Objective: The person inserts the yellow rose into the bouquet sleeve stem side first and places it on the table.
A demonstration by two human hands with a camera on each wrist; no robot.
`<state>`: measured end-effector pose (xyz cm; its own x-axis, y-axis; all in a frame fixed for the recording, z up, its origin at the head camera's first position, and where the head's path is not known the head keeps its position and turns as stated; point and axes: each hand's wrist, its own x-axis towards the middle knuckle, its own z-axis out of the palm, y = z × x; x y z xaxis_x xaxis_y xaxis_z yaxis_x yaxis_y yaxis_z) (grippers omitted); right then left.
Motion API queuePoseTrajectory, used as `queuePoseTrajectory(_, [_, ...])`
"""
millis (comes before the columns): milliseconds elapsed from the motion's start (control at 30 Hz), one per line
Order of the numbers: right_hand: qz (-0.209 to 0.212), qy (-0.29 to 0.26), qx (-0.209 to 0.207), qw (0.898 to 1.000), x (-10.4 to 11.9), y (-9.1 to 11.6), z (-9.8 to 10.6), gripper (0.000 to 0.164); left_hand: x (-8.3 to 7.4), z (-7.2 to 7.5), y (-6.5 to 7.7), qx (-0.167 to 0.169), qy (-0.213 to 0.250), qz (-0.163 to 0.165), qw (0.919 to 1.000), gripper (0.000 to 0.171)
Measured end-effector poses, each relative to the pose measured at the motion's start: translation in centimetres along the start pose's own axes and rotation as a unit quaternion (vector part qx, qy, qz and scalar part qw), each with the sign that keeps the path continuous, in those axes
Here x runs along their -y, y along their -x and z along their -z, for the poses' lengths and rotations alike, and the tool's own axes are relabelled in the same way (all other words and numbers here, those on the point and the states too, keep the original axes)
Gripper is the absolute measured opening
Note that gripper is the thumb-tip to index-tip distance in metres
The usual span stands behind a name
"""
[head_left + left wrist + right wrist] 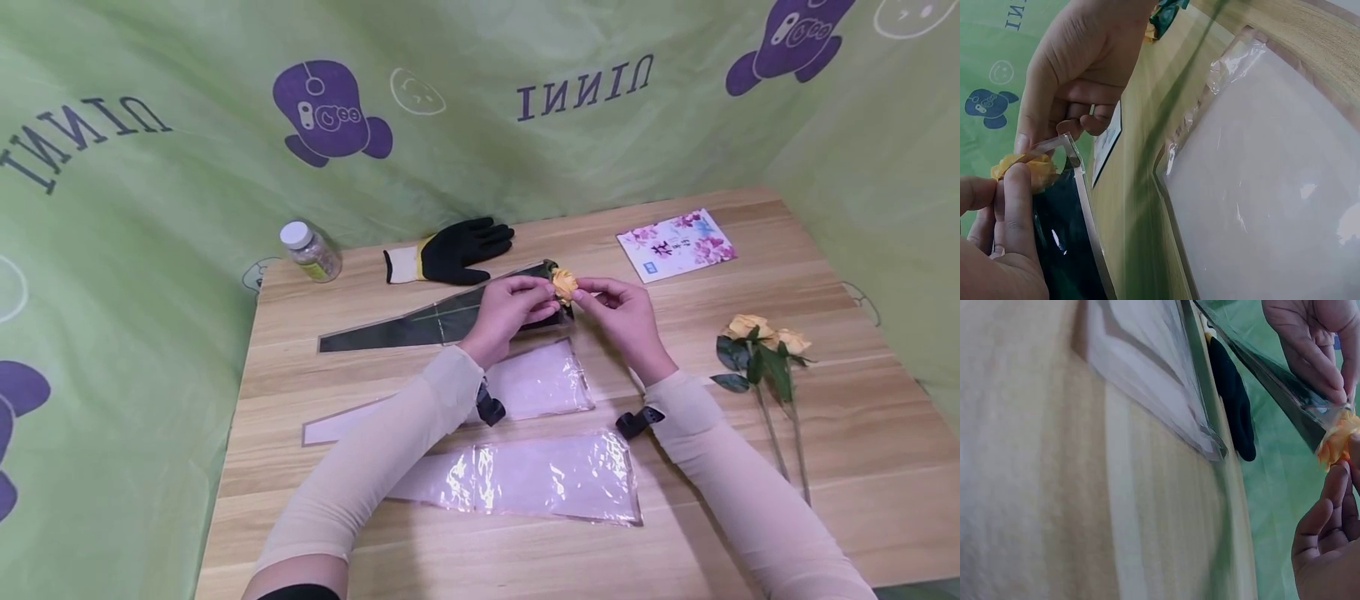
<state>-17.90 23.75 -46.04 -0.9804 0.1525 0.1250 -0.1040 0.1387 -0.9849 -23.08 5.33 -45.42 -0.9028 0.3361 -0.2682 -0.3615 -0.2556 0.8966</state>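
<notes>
1. Rose, yellow-orange, sits at the wide mouth of a black tapered wrapper, its bloom between the person's two hands.
2. The left hand pinches the bloom from the left side, thumb and fingers drawn together on the petals, its wrist over the wrapper's near edge.
3. The right hand grasps the same bloom from the right, thumb and forefinger meeting at the petals; its other fingers are bent.
4. The black wrapper lies along the table, its narrow end pointing left; the left wrist view shows a clear, shiny rim beside the flower.
5. Nearer the person lie two pale, glossy wrappers, a middle one partly covered by the left forearm and a near one beside it.
6. Behind the black wrapper rest a black glove with a white cuff and, farther left, a white-capped bottle standing upright.
7. To the right are a flower-printed card and, closer, cut yellow roses with green leaves, their stems pointing toward the person.
</notes>
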Motion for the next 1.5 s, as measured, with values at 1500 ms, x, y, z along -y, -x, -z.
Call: queuePoseTrajectory(1500, [0.006,0.12,0.133,0.984,-2.7,0.9,3.6,0.042,1.2,-0.8,-1.6,-0.021,0.002,0.011,0.9997,0.014])
